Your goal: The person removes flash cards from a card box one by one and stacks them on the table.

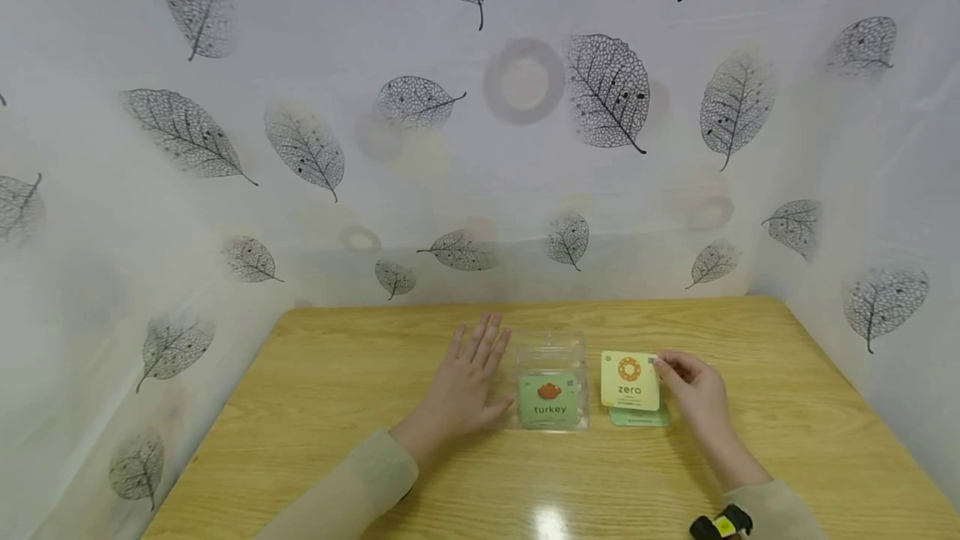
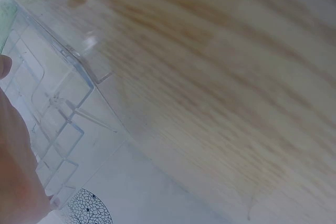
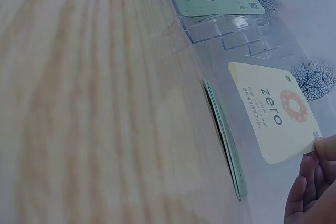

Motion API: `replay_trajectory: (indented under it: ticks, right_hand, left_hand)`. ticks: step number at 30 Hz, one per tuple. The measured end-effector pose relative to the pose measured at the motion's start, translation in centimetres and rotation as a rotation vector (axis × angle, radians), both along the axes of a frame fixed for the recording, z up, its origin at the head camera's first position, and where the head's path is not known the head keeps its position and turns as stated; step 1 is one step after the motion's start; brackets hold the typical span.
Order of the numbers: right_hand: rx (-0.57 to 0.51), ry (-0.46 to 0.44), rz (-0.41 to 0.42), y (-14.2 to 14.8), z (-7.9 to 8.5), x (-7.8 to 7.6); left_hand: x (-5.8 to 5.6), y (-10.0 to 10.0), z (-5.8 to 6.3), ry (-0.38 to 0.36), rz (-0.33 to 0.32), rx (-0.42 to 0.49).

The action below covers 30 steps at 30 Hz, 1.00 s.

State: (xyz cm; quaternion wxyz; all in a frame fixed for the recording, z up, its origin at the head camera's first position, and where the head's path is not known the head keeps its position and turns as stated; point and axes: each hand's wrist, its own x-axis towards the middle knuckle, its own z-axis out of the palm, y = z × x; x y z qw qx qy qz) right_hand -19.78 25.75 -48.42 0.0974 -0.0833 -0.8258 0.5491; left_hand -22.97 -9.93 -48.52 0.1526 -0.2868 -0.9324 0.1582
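My right hand (image 1: 696, 394) pinches the top right corner of a yellow "zero" flash card (image 1: 630, 382), which has an orange ring printed on it. In the right wrist view this card is raised above a thin stack of green cards (image 3: 224, 140) lying on the table. To the left stands a clear plastic box (image 1: 551, 342) with a green "turkey" card (image 1: 549, 402) facing up in it. My left hand (image 1: 465, 386) lies with its fingers spread just left of the box, thumb tip right at the box's side.
A wooden table (image 1: 337, 407) carries everything. Behind it and at both sides hangs a pale curtain (image 1: 465, 173) printed with dark leaves. A black strap with a yellow patch (image 1: 722, 526) sits at my right wrist.
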Motion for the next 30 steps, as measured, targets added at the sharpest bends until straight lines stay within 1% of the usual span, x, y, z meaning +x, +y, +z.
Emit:
replay_trajectory:
  ticks: [5,12,19,23,30]
  right_hand:
    - [0.019,-0.012,-0.012,0.1,0.0,-0.1]
    - [0.045,-0.028,-0.013,0.2,-0.2,-0.2]
    - [0.049,-0.034,-0.004,0.4,-0.6,-0.3]
    - [0.072,-0.048,-0.004,0.5,-0.7,-0.3]
    - [0.103,-0.047,-0.009,0.7,-1.0,-0.3]
  left_hand:
    - [0.0,0.0,0.1,0.018,-0.004,-0.007]
    - [0.0,0.0,0.2,0.005,0.005,-0.011]
    - [0.0,0.0,0.0,0.024,0.003,-0.018]
    - [0.0,-0.1,-0.1,0.034,-0.003,-0.013]
    - [0.1,0.0,0.0,0.015,-0.004,0.001]
